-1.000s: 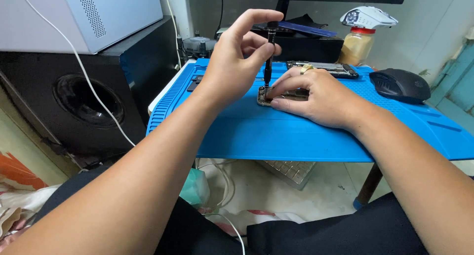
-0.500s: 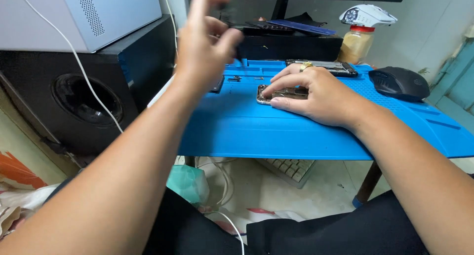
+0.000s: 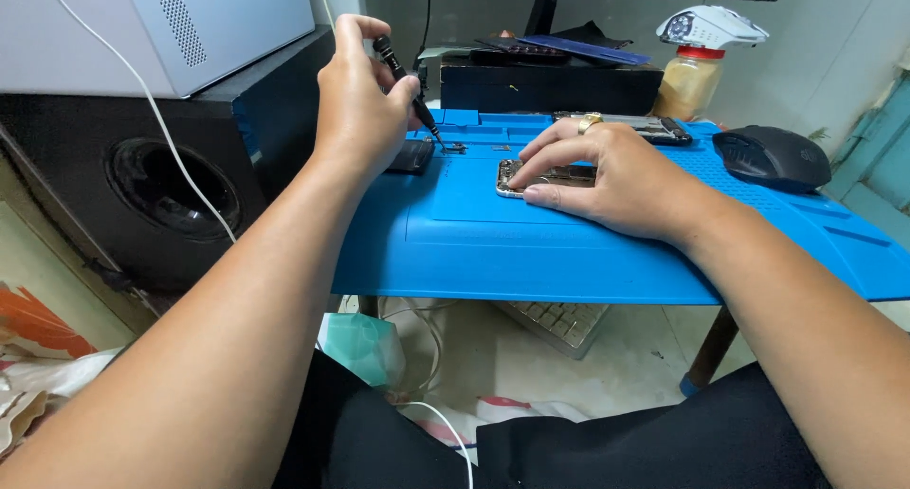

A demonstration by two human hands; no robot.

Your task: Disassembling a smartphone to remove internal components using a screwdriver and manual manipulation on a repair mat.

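On the blue silicone repair mat (image 3: 569, 252), the following is recorded.

Item 1. Left hand (image 3: 360, 110): closed around a slim black precision screwdriver (image 3: 408, 86), which is pinched between thumb and fingers and tilted, handle up and to the left. The tip is set down at the mat's rear tray strip, at or just above a small loose part (image 3: 457, 149); contact cannot be confirmed. A second ago the same screwdriver was held upright over the opened phone; half a second ago the hand was lifted clear and blurred. The driver is thus judged to have been carried off the phone to the parts strip, probably with a removed screw, though no screw can be made out.

Item 2. Right hand (image 3: 607, 181): laid flat and half open over the opened smartphone chassis (image 3: 531, 178), with fingertips pressed on its frame; nothing is gripped. Its place matches both earlier views, so the phone is kept pinned mid-mat throughout. A gold ring (image 3: 590, 121) is worn.

Item 3. Dark flat component (image 3: 412, 155): lying on the mat just beside the screwdriver tip.

Item 4. Second phone body (image 3: 626, 124): lying at the mat's far edge.

Item 5. Black computer mouse (image 3: 770, 157): resting on the mat's right end.

Item 6. Black speaker cabinet (image 3: 161, 176): standing left of the mat.
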